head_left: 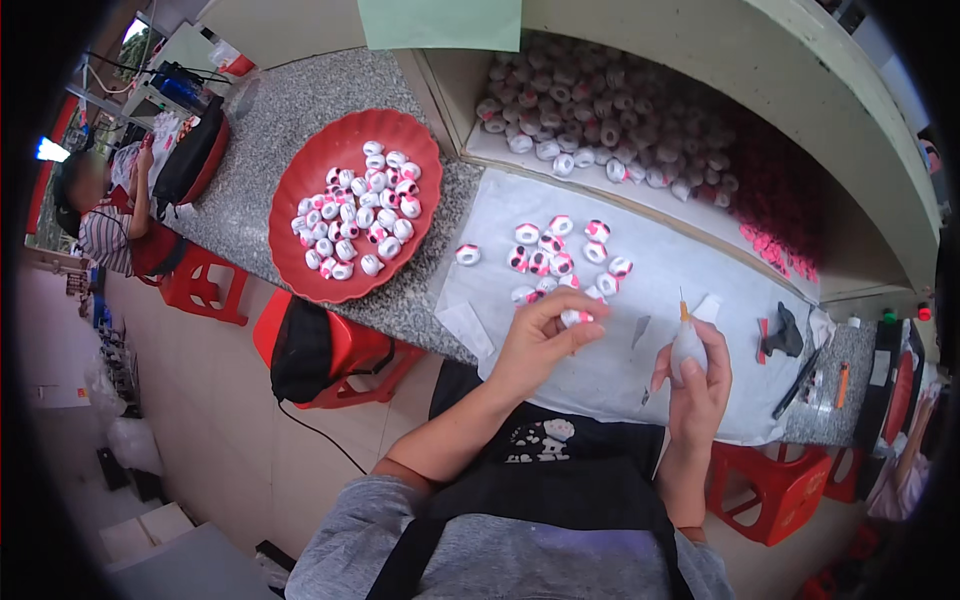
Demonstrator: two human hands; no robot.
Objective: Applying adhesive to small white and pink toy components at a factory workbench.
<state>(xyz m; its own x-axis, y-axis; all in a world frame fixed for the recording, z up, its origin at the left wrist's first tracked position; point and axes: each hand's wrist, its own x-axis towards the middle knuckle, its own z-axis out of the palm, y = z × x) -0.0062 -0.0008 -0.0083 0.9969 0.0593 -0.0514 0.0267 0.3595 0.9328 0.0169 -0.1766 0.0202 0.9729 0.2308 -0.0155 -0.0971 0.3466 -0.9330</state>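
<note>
Between the thumb and fingers of my left hand point(543, 342) is a small round white-and-pink piece point(574, 317). My right hand point(700, 385) grips a pale squeeze bottle point(687, 347), its thin needle tip with an orange base pointing up. The two hands are apart, above a white sheet point(610, 385) on the worktop. Just beyond my left hand lies a loose group of similar white pieces point(552, 243) with pink and dark patches; one more piece point(467, 254) sits off to their left.
A red scalloped tray point(290, 270) of such pieces stands left on the speckled grey counter point(265, 120). The shelf behind holds a heap of white pieces point(590, 100) and small pink parts point(775, 250). At right lie a black pen point(795, 385) and an orange stick point(843, 385). Another person point(110, 225) sits far left.
</note>
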